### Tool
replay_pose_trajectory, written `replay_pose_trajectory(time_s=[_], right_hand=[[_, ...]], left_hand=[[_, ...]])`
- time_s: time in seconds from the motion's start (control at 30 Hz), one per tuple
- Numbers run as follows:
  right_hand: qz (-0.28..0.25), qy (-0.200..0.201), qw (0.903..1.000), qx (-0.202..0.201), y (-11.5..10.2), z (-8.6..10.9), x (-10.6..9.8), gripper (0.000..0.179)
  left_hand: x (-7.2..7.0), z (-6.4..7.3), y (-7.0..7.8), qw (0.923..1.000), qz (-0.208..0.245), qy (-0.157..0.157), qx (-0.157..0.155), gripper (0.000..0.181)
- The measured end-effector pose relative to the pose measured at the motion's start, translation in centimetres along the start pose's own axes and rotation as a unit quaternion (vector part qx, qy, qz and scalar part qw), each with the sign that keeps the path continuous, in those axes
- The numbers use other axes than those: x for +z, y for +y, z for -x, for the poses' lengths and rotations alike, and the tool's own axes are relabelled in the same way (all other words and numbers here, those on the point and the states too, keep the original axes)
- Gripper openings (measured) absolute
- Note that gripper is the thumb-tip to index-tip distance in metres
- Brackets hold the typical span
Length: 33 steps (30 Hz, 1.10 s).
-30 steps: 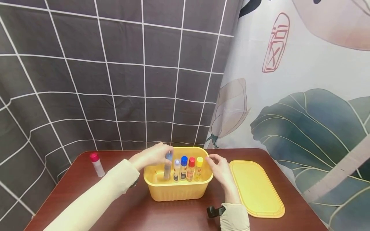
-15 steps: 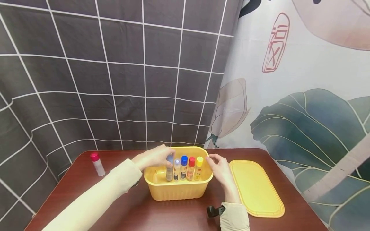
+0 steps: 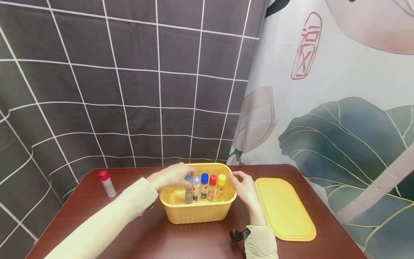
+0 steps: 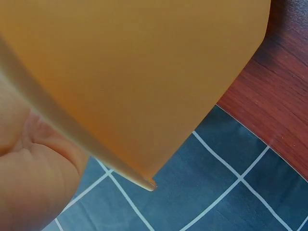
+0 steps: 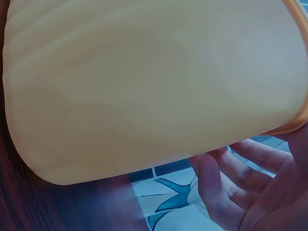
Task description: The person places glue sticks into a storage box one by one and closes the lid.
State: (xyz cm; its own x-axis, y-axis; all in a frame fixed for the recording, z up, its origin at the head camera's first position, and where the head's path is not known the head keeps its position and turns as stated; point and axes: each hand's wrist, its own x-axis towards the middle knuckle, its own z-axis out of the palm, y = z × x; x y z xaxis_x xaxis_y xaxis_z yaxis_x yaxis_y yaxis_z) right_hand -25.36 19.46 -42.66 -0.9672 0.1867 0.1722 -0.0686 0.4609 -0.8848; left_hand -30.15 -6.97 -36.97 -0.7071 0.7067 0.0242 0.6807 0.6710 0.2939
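A yellow plastic bin (image 3: pixel 195 214) stands on the table, holding a row of small upright bottles. My left hand (image 3: pixel 173 176) reaches in over its left side and pinches the leftmost bottle (image 3: pixel 189 194) near the top; the fingers partly cover its grey-blue cap. Beside it stand bottles with a pale cap (image 3: pixel 196 190), a blue cap (image 3: pixel 204 187), a red cap (image 3: pixel 211 188) and a yellow cap (image 3: pixel 220 187). At the right end, my right hand (image 3: pixel 244 189) holds the bin's rim. In the right wrist view, bent fingers (image 5: pixel 245 173) show beyond the bin wall.
A bottle with a crimson cap (image 3: pixel 107 183) stands alone at the table's back left. Flat on the table to the right lies a yellow lid (image 3: pixel 286 208). Behind the red-brown table (image 3: pixel 181 241) hang a dark grid-patterned curtain (image 3: pixel 129 90) and a pale floral one.
My left hand has moved the leftmost bottle slightly right, up beside the row. My right hand stays at the rim. The head view has shifted a little.
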Motion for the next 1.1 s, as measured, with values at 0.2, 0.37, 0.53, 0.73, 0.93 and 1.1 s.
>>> replay_pose_trajectory(time_s=[0.2,0.37,0.53,0.73,0.93,1.1], right_hand=[[0.003,-0.001,1.0,-0.006,0.0,0.0,0.0,0.027],[0.003,-0.001,1.0,-0.001,0.0,0.0,0.0,0.028],[0.003,-0.001,1.0,0.0,0.0,0.1,0.0,0.028],[-0.003,-0.002,1.0,0.0,-0.1,0.1,0.0,0.028],[-0.006,-0.005,1.0,0.001,-0.1,0.1,-0.1,0.029],[-0.002,-0.002,1.0,0.001,-0.1,0.1,-0.1,0.028]], left_hand=[[0.2,0.0,-0.1,1.0,-0.003,-0.003,-0.003,0.022],[0.3,0.0,-0.2,1.0,-0.005,-0.005,-0.004,0.021],[0.3,0.0,-0.3,1.0,-0.005,-0.005,0.002,0.021],[0.2,0.2,-0.2,1.0,-0.001,-0.002,-0.004,0.023],[-0.3,0.6,0.0,0.9992,0.032,-0.006,-0.021,0.03],[-1.2,1.0,0.2,0.9972,0.064,-0.005,-0.037,0.041]])
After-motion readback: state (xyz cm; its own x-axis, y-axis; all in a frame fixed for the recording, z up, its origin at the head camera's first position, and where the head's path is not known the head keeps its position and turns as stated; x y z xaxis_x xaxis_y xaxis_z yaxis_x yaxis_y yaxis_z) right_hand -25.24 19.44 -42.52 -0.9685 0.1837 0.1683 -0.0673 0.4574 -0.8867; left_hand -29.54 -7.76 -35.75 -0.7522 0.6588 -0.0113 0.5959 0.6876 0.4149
